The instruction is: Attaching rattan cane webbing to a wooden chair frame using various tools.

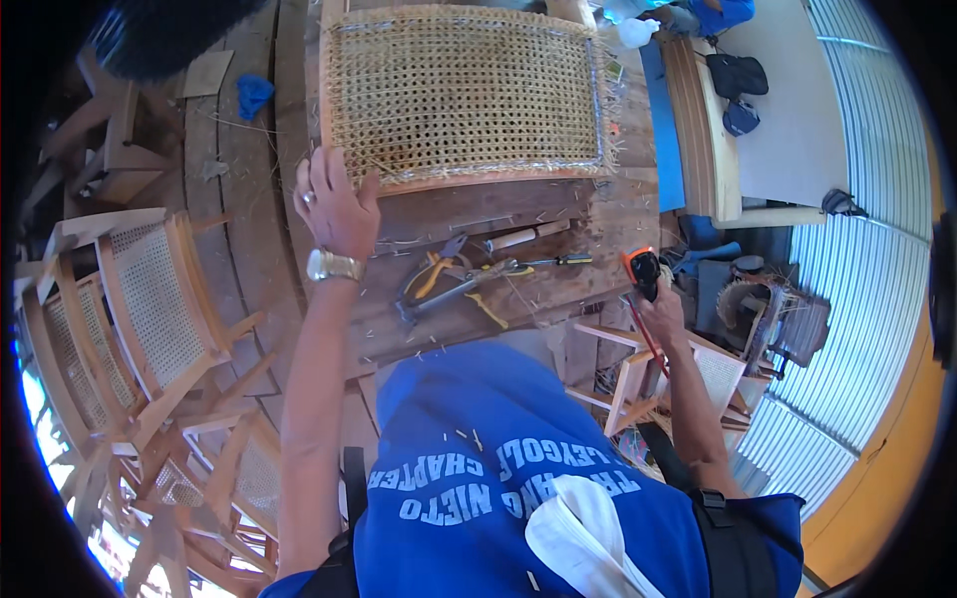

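Observation:
A woven cane panel [469,95] in a wooden frame lies on the workbench, its loose strand ends fringing the right edge. My left hand [339,204], with a ring and a wristwatch, rests at the frame's near left corner, fingers stretched out over the cane. To the right, past the bench edge, my right hand [662,307] grips an orange and black staple gun [644,271] with a red hose [648,339] trailing down. Between my hands lie a hammer [439,294], yellow-handled pliers [429,274], a screwdriver [563,260] and a wooden-handled tool [526,236].
Chairs with cane panels [159,289] stand at the left, another chair [688,374] below my right arm. Machinery with a toothed wheel [743,299] stands right of the bench [618,214]. Cane scraps litter the bench. A person in blue [723,15] is at the far right.

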Available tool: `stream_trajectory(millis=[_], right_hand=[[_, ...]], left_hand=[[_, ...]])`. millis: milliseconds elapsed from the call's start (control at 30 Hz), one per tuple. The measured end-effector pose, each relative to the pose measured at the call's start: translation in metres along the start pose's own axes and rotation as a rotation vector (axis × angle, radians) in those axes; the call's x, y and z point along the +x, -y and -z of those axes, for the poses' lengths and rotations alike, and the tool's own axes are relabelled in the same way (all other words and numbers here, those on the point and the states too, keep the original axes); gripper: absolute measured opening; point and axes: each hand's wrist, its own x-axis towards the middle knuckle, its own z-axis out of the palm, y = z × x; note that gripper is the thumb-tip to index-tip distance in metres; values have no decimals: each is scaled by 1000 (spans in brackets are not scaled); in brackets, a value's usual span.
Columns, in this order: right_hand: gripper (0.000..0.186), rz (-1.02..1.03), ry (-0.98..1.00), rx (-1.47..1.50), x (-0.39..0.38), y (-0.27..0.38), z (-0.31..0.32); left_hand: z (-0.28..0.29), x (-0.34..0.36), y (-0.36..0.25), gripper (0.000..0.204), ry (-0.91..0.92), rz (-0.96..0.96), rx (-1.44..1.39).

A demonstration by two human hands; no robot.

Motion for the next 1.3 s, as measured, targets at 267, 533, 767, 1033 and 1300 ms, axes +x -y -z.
stream_trajectory(millis=[267, 533, 767, 1033, 1300], right_hand=[[66, 65, -351, -17, 102, -81, -65], [86, 265, -310, 213, 116, -77, -101], [91, 297, -101, 255, 116, -95, -104], [94, 216, -22, 232, 121, -97, -101], [51, 548, -116, 287, 87, -44, -64]], left_hand=[[11, -64, -99, 76, 200, 161, 280], [-52, -47, -195, 74, 277, -51, 178], [-48, -1, -205, 20, 227, -63, -9], [-74, 45, -192, 11, 660, -433, -10], [-72, 51, -196, 14, 651, -479, 69]])
